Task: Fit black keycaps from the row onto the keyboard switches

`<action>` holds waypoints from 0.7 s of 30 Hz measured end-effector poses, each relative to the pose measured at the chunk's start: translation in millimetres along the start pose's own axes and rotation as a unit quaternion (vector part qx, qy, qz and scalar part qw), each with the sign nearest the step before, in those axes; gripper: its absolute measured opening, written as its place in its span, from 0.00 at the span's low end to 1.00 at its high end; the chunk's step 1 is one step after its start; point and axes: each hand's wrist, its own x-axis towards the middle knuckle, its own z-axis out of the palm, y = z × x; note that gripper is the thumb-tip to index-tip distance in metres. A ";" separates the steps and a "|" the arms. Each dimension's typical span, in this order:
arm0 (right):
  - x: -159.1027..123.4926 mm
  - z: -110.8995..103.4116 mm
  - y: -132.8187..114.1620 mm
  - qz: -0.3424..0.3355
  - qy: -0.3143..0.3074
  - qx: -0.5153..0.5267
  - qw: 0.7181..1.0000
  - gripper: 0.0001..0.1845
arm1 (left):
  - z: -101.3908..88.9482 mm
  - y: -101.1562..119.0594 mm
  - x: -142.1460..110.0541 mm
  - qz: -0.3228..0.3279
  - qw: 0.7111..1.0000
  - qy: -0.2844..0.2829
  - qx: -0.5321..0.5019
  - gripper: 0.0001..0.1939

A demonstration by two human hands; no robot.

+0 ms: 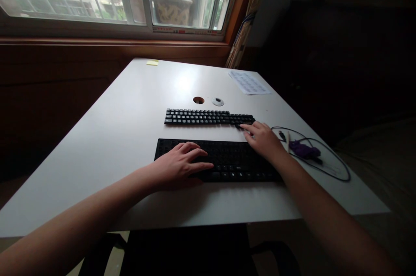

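A black keyboard (240,154) lies near the front of the desk. Keycaps show along its lower rows, while its upper part looks dark and bare. My left hand (182,161) rests palm down over the keyboard's left side, fingers spread, holding nothing I can see. Behind the keyboard, loose black keycaps (196,116) stand in neat rows, with a smaller block of keycaps (242,118) at their right end. My right hand (261,137) reaches over the keyboard to the front of that smaller block. Its index finger is stretched out, touching or very close to a dark keycap (238,126).
A looped cable (341,176), a pale stick-like tool (287,141) and a purple cloth pouch (303,149) lie at the right. Farther back are a cable hole (198,100), its round cover (217,102), a printed sheet (249,82) and a yellow note (152,63).
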 end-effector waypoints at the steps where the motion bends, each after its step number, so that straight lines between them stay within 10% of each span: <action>1: 3.0 2.4 0.5 0.001 -0.005 -0.007 1.000 0.21 | 0.2 0.0 -0.1 0.000 1.000 0.002 0.001 0.26; 21: 0.9 8.6 5.2 0.010 -0.019 0.044 0.999 0.19 | 0.5 -0.9 -1.0 0.002 1.000 -0.008 0.001 0.26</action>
